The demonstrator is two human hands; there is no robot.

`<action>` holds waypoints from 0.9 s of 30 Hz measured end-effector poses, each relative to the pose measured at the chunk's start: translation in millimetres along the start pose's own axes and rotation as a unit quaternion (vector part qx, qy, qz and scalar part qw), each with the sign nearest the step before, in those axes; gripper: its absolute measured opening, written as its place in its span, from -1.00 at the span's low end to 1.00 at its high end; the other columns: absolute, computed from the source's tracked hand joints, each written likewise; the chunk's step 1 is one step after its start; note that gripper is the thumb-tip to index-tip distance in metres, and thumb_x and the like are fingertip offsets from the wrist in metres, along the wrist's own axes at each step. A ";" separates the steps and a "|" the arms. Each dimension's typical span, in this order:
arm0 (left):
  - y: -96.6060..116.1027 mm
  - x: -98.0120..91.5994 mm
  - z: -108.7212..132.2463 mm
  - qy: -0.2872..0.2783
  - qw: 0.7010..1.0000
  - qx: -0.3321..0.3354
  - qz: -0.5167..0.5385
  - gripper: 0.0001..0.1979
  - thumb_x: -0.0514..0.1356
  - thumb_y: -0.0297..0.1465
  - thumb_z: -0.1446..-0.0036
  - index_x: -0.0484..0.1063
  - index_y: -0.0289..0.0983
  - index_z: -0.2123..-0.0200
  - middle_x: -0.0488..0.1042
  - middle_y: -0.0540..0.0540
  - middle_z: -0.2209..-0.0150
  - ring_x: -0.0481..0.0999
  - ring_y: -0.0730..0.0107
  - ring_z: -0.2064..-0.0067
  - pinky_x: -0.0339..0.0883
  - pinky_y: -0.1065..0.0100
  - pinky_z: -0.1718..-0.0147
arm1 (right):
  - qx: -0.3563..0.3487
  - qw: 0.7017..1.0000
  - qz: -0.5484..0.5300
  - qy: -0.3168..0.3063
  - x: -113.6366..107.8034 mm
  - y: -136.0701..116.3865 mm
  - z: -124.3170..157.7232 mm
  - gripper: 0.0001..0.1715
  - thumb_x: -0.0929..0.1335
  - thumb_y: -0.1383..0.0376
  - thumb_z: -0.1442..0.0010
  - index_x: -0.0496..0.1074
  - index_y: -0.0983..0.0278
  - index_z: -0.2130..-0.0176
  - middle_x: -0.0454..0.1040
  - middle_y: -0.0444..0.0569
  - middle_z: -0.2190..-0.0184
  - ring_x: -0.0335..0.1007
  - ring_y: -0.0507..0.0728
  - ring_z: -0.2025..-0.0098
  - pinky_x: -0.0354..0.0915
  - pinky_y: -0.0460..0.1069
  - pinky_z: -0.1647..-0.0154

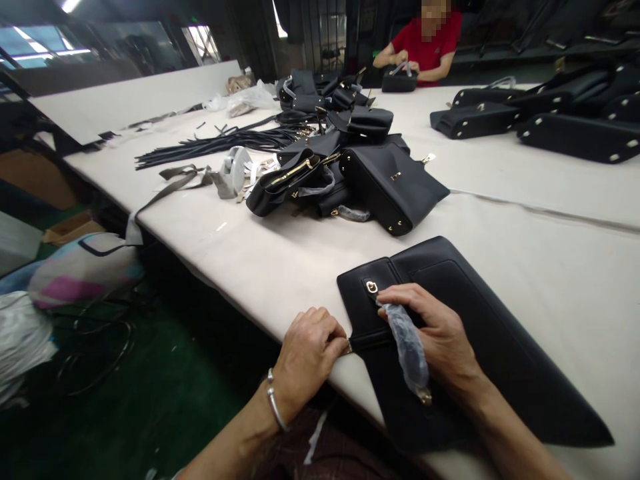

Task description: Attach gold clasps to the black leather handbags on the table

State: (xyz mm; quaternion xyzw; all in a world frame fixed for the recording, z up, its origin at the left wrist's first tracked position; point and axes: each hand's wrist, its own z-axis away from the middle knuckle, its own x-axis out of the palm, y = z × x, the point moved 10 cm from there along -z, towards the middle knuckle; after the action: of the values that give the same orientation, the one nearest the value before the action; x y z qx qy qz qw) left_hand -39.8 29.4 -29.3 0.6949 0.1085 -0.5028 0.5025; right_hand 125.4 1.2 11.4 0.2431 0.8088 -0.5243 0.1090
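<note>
A flat black bag [500,360] lies at the table's near edge, with a gold ring fitting [371,287] near its upper left. A handle wrapped in clear plastic [407,347] rests across the bag. My right hand [437,330] lies over the bag, its fingers curled round the upper part of the wrapped handle. At the bag's left edge, my left hand [313,343] pinches a small metal piece, mostly hidden by the fingertips. A silver bracelet [276,407] is on the left wrist.
Black bags [390,180] are piled ahead on the white table [280,267], beside black straps [220,143] and a grey tape roll [234,173]. More bags [575,137] lie at the right. A person in red [447,40] handles a small bag at the far side.
</note>
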 end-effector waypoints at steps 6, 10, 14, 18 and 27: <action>2.6 3.7 2.9 0.023 0.999 -0.003 -0.049 -0.85 0.21 -0.55 -0.21 0.33 -0.24 0.39 0.39 -0.02 0.33 0.33 0.27 0.24 0.20 0.20 0.18 | -0.004 1.000 -0.004 0.002 -0.2 0.0 0.5 -0.78 0.43 0.32 -0.18 0.48 0.12 0.13 0.50 -0.11 0.20 0.47 0.06 0.14 0.40 -0.07 0.10; 14.1 7.8 13.2 0.078 0.987 0.046 -0.135 -0.84 0.07 -0.52 -0.30 0.29 -0.25 0.36 0.36 -0.08 0.33 0.29 0.21 0.27 0.18 0.16 0.23 | 0.004 1.000 -0.004 0.003 -0.5 0.8 0.4 -0.79 0.42 0.31 -0.18 0.49 0.12 0.13 0.51 -0.10 0.20 0.47 0.08 0.14 0.42 -0.04 0.10; 18.3 9.5 21.2 0.121 0.977 0.093 -0.149 -0.84 0.02 -0.52 -0.32 0.26 -0.24 0.35 0.34 -0.08 0.35 0.27 0.20 0.29 0.16 0.17 0.24 | 0.003 1.000 -0.002 0.008 -1.4 -0.1 -0.5 -0.80 0.42 0.31 -0.18 0.49 0.12 0.14 0.52 -0.09 0.21 0.48 0.10 0.14 0.43 -0.01 0.11; 10.1 3.3 26.0 0.126 0.987 0.094 -0.035 -0.84 -0.03 -0.49 -0.35 0.25 -0.23 0.32 0.35 -0.08 0.32 0.29 0.23 0.26 0.18 0.18 0.20 | 0.016 1.000 -0.018 0.015 -4.1 0.9 -0.6 -0.83 0.42 0.31 -0.18 0.51 0.13 0.17 0.52 -0.08 0.22 0.48 0.11 0.16 0.43 0.00 0.11; 14.9 -7.3 34.1 0.074 0.975 0.114 0.174 -0.80 -0.05 -0.38 -0.39 0.23 -0.22 0.33 0.31 -0.07 0.31 0.31 0.29 0.23 0.25 0.25 0.20 | 0.042 0.999 -0.028 0.011 -3.5 6.4 -0.4 -0.87 0.41 0.27 -0.21 0.50 0.14 0.18 0.51 -0.10 0.23 0.47 0.08 0.19 0.41 -0.04 0.15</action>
State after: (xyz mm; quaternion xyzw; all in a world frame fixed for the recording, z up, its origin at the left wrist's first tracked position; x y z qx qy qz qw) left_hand -53.5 -2.6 -14.3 0.7913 -0.0351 -0.3640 0.4900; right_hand 131.6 2.7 8.0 0.2303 0.7939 -0.5577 0.0752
